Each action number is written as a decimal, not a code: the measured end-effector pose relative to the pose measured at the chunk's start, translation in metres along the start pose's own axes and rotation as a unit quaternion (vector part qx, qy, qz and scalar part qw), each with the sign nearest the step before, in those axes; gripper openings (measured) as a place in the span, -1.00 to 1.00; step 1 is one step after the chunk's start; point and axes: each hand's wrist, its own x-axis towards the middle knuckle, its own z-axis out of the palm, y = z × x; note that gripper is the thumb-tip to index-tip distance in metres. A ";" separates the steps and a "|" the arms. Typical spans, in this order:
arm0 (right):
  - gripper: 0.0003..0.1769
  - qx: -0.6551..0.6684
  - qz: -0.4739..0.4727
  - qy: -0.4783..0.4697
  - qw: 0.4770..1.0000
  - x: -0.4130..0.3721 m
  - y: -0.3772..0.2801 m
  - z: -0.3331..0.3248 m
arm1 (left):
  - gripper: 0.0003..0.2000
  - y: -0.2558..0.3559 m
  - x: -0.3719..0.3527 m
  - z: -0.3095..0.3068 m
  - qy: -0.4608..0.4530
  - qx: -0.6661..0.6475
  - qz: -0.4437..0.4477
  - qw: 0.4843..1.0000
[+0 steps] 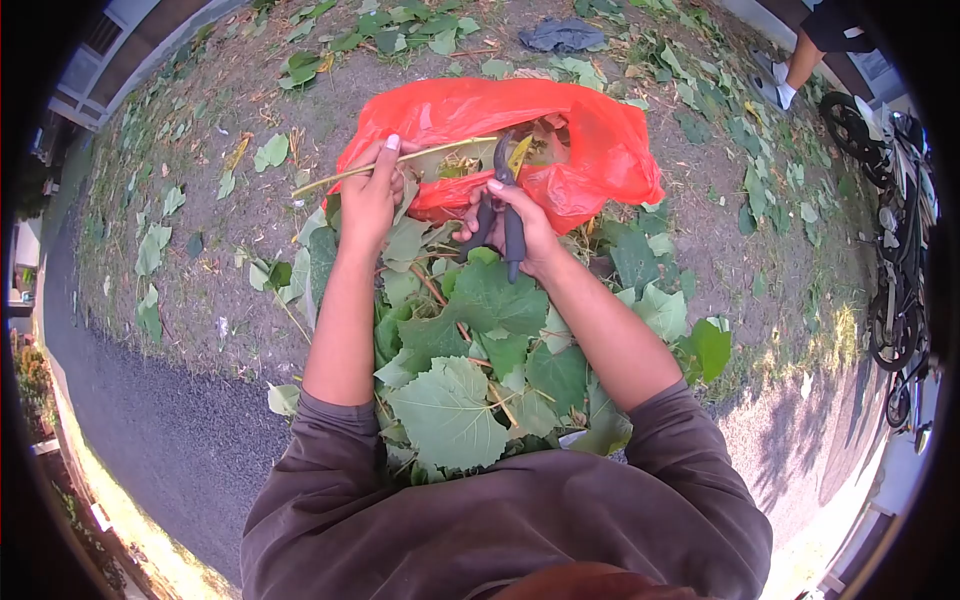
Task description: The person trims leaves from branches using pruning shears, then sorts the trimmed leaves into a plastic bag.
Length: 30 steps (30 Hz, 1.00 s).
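My left hand (372,192) is closed around a thin green-yellow stem (330,184), which reaches right across the mouth of a red plastic bag (440,105). In my right hand (520,222) is a pair of pruning shears (512,225) with dark handles, its blades pointing up beside the stem's right end. The bag lies open on the ground, with leaf scraps and cut bits inside. Below both hands, a heap of large green leaves (450,410) with stalks lies between my forearms.
Loose leaves (155,248) are scattered over the bare soil. A dark crumpled cloth (562,36) lies beyond the bag. At the upper right a person's leg (800,62) shows, and parked motorcycles (890,230) line the right side. Asphalt (190,430) runs along the lower left.
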 end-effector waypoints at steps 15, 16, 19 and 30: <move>-0.69 -0.037 -0.004 0.017 0.999 -0.005 0.000 0.006 | -0.67 0.001 -0.005 0.005 -0.079 0.052 -0.002 0.996; -0.69 -0.038 -0.004 0.016 0.999 -0.005 0.000 0.006 | -0.66 0.003 -0.004 0.005 -0.079 0.054 0.001 0.995; -0.70 -0.040 0.028 0.038 0.998 -0.006 -0.003 0.002 | -0.65 -0.002 -0.003 0.006 -0.062 0.016 -0.002 0.998; -0.67 0.001 0.016 -0.019 1.000 -0.001 0.000 0.000 | -0.68 -0.003 -0.004 0.006 -0.068 0.036 -0.006 0.997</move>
